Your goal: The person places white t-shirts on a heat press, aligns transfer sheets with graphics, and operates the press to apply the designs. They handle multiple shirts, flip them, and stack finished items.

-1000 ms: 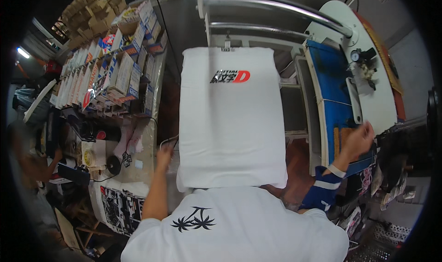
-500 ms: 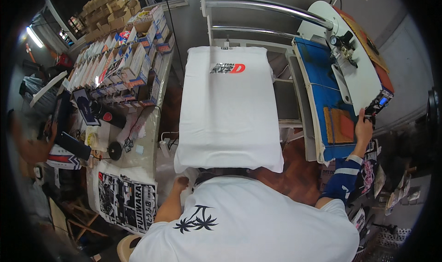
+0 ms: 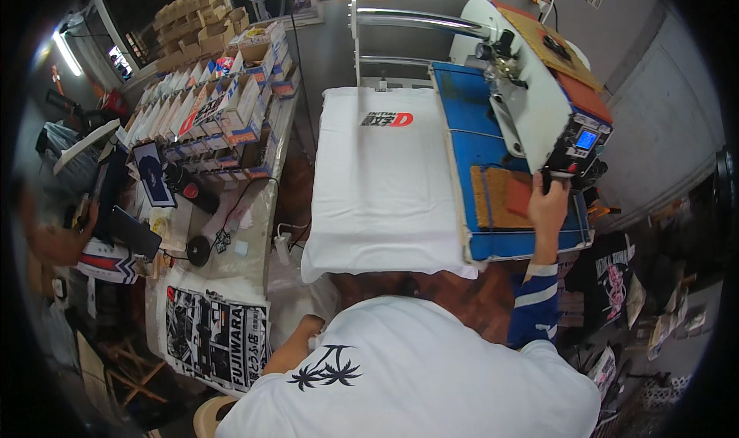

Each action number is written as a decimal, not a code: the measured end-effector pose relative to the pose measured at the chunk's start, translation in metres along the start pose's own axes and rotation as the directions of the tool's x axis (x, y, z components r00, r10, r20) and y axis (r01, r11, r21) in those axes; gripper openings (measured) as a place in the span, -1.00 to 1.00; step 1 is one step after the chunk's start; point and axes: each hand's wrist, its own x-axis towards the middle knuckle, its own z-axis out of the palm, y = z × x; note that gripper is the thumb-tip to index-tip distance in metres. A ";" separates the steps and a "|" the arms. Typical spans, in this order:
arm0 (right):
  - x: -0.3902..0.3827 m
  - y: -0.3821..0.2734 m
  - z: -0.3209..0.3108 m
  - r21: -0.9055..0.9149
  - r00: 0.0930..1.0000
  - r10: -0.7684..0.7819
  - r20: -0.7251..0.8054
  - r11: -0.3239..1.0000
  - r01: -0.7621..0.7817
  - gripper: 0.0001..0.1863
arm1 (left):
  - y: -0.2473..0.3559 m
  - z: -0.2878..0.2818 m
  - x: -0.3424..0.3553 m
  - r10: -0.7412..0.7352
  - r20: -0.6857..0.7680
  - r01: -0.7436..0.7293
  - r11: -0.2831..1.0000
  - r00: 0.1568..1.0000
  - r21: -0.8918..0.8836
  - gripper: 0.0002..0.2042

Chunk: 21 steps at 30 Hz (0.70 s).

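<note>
The fingers of your right hand are closed around the dark handle at the near end of the press, just below its control box with the lit blue display. Your left hand is low beside your waist, and you cannot tell whether its fingers are apart or together.

Just left of your right hand, an orange pad and a brown pad lie on the blue board. That board overlaps the right edge of the white shirt from above in this view; whether they touch you cannot tell. The shirt lies spread in front of you, its red-and-black print near the far end. Beyond it, a chrome bar runs toward the press's white panel.

To your left, the tabletop carries stacked boxes, and black-and-white printed cloth lies at its near end.
</note>
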 end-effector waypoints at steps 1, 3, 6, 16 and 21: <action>-0.007 -0.007 -0.002 0.020 0.998 -0.067 -0.002 0.998 0.067 -0.41 | -0.002 -0.003 -0.007 0.036 -0.039 -0.035 0.999 0.999 0.023 -0.75; -0.019 -0.023 -0.011 0.058 0.981 -0.194 -0.005 0.979 0.194 -0.33 | -0.004 -0.011 -0.018 -0.175 -0.103 0.126 0.921 0.979 -0.368 -0.78; -0.023 -0.078 -0.028 -0.193 0.927 -0.324 -0.191 0.938 0.288 -0.02 | 0.005 -0.006 -0.032 -0.607 0.159 0.284 0.116 0.778 -0.952 -0.84; -0.047 -0.188 0.004 0.165 0.872 -0.467 -0.144 0.858 0.487 0.16 | 0.048 0.025 -0.066 -0.694 0.154 0.240 0.028 0.704 -0.970 -0.82; -0.065 -0.225 0.021 0.174 0.884 -0.446 -0.140 0.868 0.465 0.16 | 0.073 0.076 -0.094 -0.608 0.273 0.179 -0.212 0.746 -0.961 -0.84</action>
